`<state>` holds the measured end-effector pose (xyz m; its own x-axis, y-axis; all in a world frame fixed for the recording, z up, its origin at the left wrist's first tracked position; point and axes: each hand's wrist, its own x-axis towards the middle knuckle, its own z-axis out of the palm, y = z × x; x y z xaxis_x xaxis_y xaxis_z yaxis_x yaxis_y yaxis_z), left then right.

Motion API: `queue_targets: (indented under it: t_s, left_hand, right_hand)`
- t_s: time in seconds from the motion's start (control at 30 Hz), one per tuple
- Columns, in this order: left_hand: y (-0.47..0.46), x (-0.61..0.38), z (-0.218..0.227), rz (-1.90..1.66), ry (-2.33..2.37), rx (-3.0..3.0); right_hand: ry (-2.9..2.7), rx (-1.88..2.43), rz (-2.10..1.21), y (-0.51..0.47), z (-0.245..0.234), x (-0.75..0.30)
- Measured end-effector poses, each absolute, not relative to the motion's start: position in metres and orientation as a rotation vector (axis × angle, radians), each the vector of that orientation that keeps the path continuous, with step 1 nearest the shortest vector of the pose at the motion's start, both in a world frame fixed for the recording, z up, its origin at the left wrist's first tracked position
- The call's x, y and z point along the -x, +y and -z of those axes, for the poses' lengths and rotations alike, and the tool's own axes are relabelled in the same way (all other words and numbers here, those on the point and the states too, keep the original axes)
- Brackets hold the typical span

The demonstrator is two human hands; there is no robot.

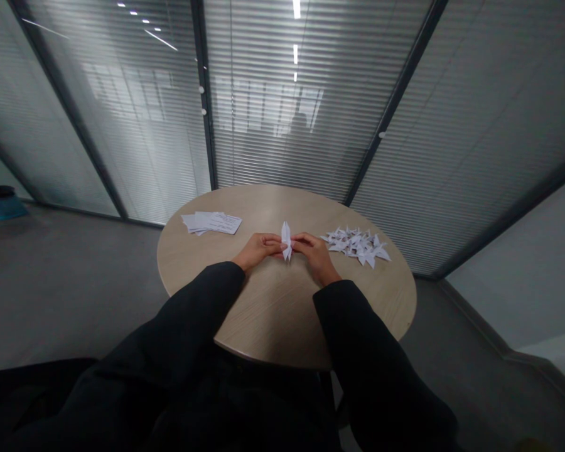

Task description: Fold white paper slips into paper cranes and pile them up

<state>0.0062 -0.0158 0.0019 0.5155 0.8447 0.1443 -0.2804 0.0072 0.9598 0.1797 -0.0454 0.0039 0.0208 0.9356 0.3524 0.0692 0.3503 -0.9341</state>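
Between my two hands, over the middle of the round table, is a folded white paper piece (pixel 286 233), narrow and pointed at its far end and split into points at its near end. My left hand (pixel 260 249) pinches its left side with closed fingers. From the right, my right hand (pixel 314 252) grips the other side with thumb and fingers. A pile of folded white paper cranes (pixel 356 243) lies just right of my right hand. Farther off to the left is a loose stack of flat white paper sheets (pixel 211 222) with some printed lines.
The round light-wood table (pixel 273 326) stands against a glass partition with blinds (pixel 282 150). A blue bin (pixel 2 202) with a dark rim sits on the grey floor at the far left. A white wall (pixel 537 276) rises at the right.
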Motion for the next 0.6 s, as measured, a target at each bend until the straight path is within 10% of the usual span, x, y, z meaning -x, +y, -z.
queue_targets:
  t_s: [0.6]
  left_hand:
    - [-0.014, -0.0084, 0.0006, -1.103, 0.685, -1.419]
  right_hand:
    - [-1.396, 1.05, -0.842, -0.0414, 0.0024, -0.1775]
